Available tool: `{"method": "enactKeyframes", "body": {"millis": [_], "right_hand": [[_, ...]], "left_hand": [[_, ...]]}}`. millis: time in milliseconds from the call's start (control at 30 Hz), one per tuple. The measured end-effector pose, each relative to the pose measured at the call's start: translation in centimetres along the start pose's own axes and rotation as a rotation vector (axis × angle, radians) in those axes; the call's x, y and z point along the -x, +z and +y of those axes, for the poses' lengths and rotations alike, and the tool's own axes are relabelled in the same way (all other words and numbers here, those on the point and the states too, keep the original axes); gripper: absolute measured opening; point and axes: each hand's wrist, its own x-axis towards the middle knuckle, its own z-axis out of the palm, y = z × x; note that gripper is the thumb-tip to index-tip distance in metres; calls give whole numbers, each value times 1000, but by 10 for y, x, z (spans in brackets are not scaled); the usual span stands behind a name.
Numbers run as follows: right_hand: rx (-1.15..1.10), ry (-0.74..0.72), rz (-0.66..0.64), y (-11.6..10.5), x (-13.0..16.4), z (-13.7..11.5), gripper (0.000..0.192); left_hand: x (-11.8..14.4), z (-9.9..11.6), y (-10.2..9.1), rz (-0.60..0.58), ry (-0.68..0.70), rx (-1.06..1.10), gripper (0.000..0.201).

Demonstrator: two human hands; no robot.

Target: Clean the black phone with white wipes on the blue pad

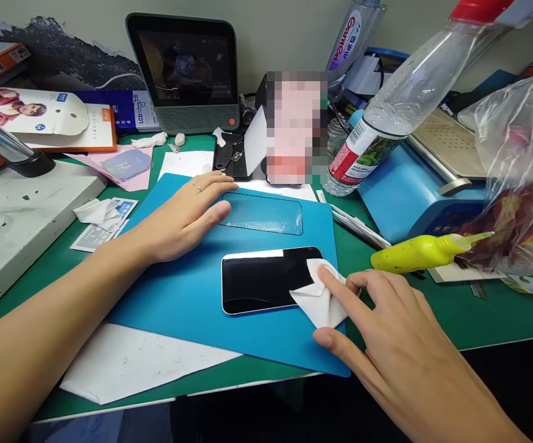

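Observation:
A black-screened phone (pixel 261 284) lies flat on a blue mat (pixel 187 295). My right hand (pixel 386 332) presses a small white wipe (pixel 322 296) against the phone's right end with its fingertips. My left hand (pixel 187 215) rests palm down on the mat, fingers spread, its fingertips touching the left edge of a clear screen protector film (pixel 264 214) that lies just behind the phone. A ring sits on one finger of the left hand.
A yellow squeeze bottle (pixel 420 252) lies right of the mat. A clear plastic water bottle (pixel 399 104) leans over a blue machine (pixel 409 197). A small screen device (pixel 185 74) stands at the back. A plastic bag (pixel 519 184) sits far right; white paper (pixel 128 363) lies under the mat.

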Motion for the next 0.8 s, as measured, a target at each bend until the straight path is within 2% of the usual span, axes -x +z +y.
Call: {"method": "enactKeyframes", "body": {"millis": [133,367,633,800], "right_hand": [[21,-28,-23,-2,-1,1,63],[118,-27,-46,8,-25,6,74],[-17,-41,-54,-5,-6,-3,69],[25,-2,-87,-1,-21,-3,70]], "left_hand": [[0,1,0,-9,-3,-3,61],[0,0,0,8,-11,-1,60],[0,1,1,-6,2,-4,60],[0,4,1,-18,-6,4,58]]}}
